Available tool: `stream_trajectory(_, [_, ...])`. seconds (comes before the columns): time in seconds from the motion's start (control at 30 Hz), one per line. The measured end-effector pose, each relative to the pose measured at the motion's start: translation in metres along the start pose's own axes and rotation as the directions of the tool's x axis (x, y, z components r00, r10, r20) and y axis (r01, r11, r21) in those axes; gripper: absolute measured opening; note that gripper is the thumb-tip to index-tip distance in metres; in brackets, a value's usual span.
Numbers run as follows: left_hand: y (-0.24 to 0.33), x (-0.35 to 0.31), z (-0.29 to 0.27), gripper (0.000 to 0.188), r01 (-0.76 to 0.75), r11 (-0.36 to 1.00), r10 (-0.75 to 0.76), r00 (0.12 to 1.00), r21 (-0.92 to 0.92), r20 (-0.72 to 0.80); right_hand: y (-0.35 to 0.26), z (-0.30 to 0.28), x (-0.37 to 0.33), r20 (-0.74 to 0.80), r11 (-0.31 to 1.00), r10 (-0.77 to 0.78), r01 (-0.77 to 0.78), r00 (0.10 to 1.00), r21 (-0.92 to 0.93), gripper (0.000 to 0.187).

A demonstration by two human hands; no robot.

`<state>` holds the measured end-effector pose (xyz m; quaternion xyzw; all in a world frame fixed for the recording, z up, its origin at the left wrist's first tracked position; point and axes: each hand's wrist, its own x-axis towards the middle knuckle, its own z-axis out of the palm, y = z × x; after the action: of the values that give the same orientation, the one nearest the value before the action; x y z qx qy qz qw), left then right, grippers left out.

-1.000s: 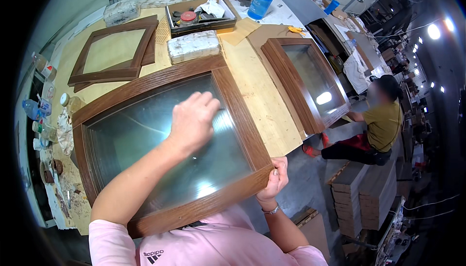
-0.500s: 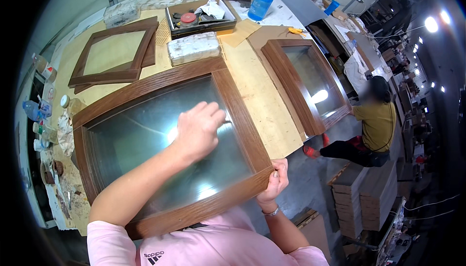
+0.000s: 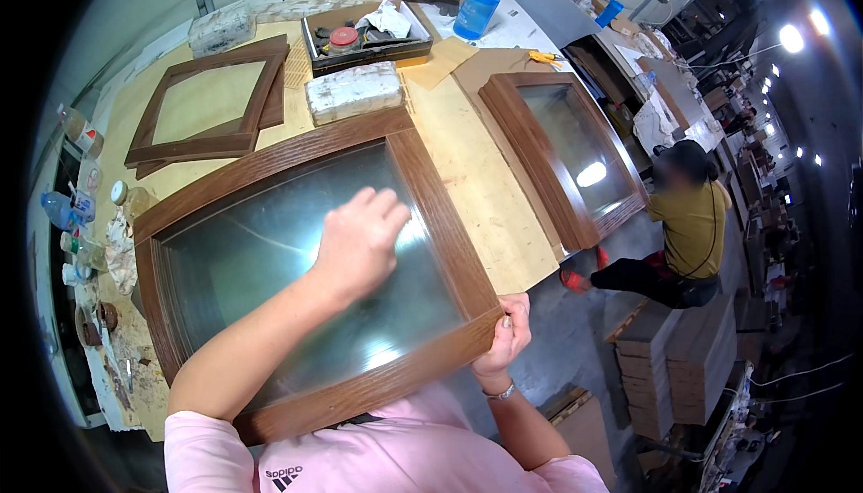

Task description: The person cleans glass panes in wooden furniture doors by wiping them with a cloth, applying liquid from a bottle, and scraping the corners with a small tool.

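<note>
A brown wooden door with a glass pane point(image 3: 316, 167) lies tilted in front of me, its near edge against my body. My left hand point(image 3: 360, 239) is closed in a fist over the right half of the pane. Its curled fingers hide whatever they may hold. At the near right corner, my right hand point(image 3: 505, 336) grips the door's wooden frame, thumb on top and fingers curled round the edge. Just beyond the far rail lies a whitish wrapped block point(image 3: 354, 92).
Brown frames point(image 3: 193, 144) lie stacked at far left, bottles point(image 3: 79, 129) along the left edge. Behind stand a box of odds and ends point(image 3: 369, 48) and a blue bottle point(image 3: 481, 3). More glazed doors point(image 3: 566, 156) lie right, near a co-worker point(image 3: 690, 223) and stacked boards point(image 3: 688, 363).
My left hand has shifted slightly left across the pane, still in a fist. My right hand keeps its grip on the corner. The co-worker's head has moved a little left.
</note>
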<state>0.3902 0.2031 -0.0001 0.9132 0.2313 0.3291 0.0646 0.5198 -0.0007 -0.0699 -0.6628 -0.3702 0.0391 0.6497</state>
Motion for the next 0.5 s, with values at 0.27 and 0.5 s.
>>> stream_trajectory(0.27, [0.006,-0.003,-0.002,0.012,0.061,0.997,-0.057,0.996,-0.055,0.075,0.0,-0.001,0.0,-0.007,1.0,-0.002,0.002,1.0,-0.028,0.04])
stream_trajectory(0.5, [-0.003,0.001,0.001,0.01,0.116,0.993,-0.114,0.992,-0.034,0.056,0.0,0.0,0.001,-0.003,1.0,-0.013,0.013,1.0,-0.022,0.041])
